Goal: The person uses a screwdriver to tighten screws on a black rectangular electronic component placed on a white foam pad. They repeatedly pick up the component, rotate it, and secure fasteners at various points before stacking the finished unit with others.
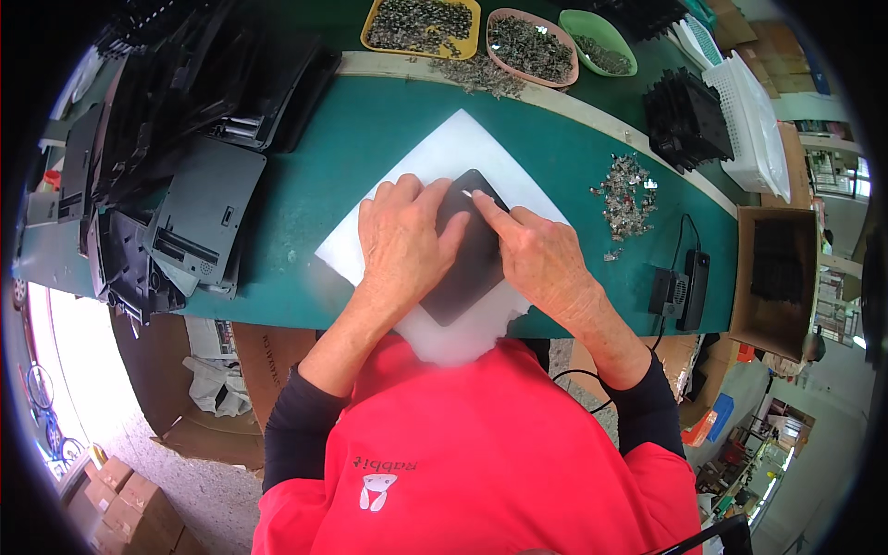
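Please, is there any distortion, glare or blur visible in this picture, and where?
Head view: the fisheye bends the green table and corners go black; daylight washes out the ground at left; the white sheet looks hazy at its near edge; the dark plate shows no strong glare.

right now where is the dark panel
In the head view, the dark panel lies near the middle, on the white sheet, partly under the left hand and the right hand.

Red top [481,435] behind bare left hand [404,236] and right hand [544,259], white chest print [377,493], dark lettering [385,464] nearer the hands, dark undersleeves [301,416] ending short of them
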Demonstrator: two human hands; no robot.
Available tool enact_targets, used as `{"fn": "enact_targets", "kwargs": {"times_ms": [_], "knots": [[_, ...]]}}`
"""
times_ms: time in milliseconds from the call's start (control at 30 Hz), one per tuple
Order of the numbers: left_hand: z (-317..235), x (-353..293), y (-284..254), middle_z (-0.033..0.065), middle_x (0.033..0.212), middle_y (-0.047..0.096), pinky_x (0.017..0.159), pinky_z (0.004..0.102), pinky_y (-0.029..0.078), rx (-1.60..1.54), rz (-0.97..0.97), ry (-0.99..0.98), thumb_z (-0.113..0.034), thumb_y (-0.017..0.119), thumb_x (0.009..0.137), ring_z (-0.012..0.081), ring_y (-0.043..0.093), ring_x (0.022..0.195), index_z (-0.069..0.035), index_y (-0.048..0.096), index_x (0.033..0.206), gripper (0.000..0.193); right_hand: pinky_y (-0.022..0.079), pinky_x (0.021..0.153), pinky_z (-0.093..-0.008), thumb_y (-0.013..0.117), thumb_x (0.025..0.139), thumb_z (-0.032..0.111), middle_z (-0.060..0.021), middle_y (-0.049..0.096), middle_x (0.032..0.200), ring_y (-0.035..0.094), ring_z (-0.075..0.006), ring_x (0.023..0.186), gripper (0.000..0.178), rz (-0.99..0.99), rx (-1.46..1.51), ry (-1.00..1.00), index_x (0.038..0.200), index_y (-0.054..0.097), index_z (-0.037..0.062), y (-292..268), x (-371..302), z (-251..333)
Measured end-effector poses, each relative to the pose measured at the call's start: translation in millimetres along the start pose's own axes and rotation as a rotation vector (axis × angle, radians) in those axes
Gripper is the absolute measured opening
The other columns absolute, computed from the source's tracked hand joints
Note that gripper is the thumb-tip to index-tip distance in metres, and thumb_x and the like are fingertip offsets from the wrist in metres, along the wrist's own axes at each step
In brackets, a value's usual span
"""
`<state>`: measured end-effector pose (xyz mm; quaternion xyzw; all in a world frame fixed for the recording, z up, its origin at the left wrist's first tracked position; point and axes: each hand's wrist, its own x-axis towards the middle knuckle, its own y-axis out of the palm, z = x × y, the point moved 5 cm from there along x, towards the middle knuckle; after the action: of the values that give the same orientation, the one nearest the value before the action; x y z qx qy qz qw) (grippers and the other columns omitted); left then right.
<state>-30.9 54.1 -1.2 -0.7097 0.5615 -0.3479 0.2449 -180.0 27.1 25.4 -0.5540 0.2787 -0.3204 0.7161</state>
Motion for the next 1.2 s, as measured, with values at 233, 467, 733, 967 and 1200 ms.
{"fn": "enact_targets", "kwargs": {"times_ms": [233,467,733,967,1200], "knots": [[-1.1,-1.5,7.2,0.0084,0.092,0.058,0.073,0.0405,0.035,-0.054,-0.021,-0.005,-0.017,0.073,0.075,0.0268,0.053,0.088,-0.002,0.067,0.107,0.036,0.054,0.057,-0.0400,0.056,0.082,0.005,-0.0143,0.065,0.073,0.067,-0.0314,0.064,0.046,0.083,-0.061,-0.045,0.128,0.059,0.0020,-6.7,12.3,6.9],[0.9,-1.5,14.6,0.0091,0.092,0.058,0.073,0.0398,0.034,-0.072,-0.022,-0.024,-0.015,0.071,0.075,0.0272,0.053,0.089,-0.001,0.066,0.106,0.035,0.054,0.059,-0.0385,0.057,0.079,0.002,-0.0167,0.066,0.075,0.068,-0.0301,0.067,0.047,0.186,-0.188,-0.004,0.125,0.061,-0.0023,-8.9,17.8,26.0],[7.2,3.9,12.7,0.0104,0.099,0.062,0.080,0.0405,0.036,-0.107,0.048,-0.090,-0.021,0.070,0.078,0.0276,0.055,0.097,-0.004,0.067,0.107,0.034,0.053,0.069,-0.0480,0.059,0.080,0.002,-0.0218,0.066,0.076,0.067,-0.0380,0.077,0.042,0.186,-0.071,-0.058,0.122,0.059,0.0037,-20.3,28.0,13.2],[-0.2,21.6,-41.3,0.0125,0.078,0.062,0.067,0.0374,0.048,-0.469,0.067,-0.167,-0.011,0.067,0.081,0.0256,0.062,0.075,-0.001,0.071,0.096,0.018,0.050,0.056,-0.0338,0.055,0.091,0.005,-0.0121,0.065,0.068,0.065,-0.0241,0.062,0.023,-0.289,0.581,0.043,0.112,0.065,0.0056,-59.0,-8.3,-22.8],[-72.1,-28.2,-54.6,0.0063,0.093,0.058,0.070,0.0362,0.043,0.280,-0.277,0.670,-0.008,0.067,0.071,0.0217,0.058,0.081,-0.006,0.067,0.097,0.026,0.040,0.050,-0.0245,0.055,0.095,0.010,0.0012,0.054,0.061,0.049,-0.0052,0.055,0.015,-0.232,1.022,0.259,0.102,0.064,-0.0004,-42.3,-32.7,-47.8]]}}
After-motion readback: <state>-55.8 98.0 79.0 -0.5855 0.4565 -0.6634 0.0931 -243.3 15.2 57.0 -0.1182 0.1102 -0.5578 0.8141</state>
